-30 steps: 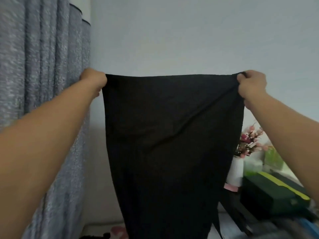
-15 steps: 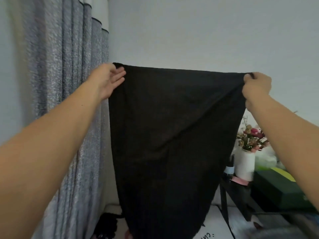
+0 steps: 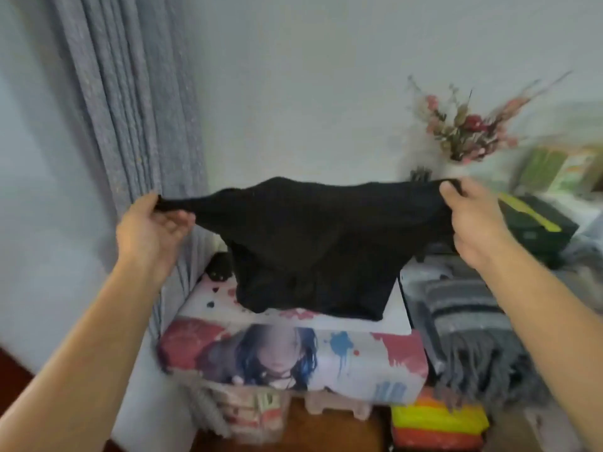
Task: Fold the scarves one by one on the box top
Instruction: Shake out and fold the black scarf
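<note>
Head view: the left hand (image 3: 148, 233) and right hand (image 3: 470, 220) each pinch a top corner of the black scarf (image 3: 313, 243) at mid-frame; its lower edge rests on the printed box top (image 3: 293, 324). A grey fringed scarf (image 3: 470, 327) lies lower right.

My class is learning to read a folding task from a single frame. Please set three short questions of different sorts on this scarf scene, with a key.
1. True or false: the black scarf lies fully flat on the box top.
2. Multiple choice: what lies to the right of the box? A) a grey fringed scarf B) a laptop C) a pair of shoes
3. Fill in: the left hand and right hand each pinch an upper ____ of the scarf.

Key: 1. False, it is held up, with only its lower end on the box. 2. A, the grey fringed scarf. 3. corner.
</note>
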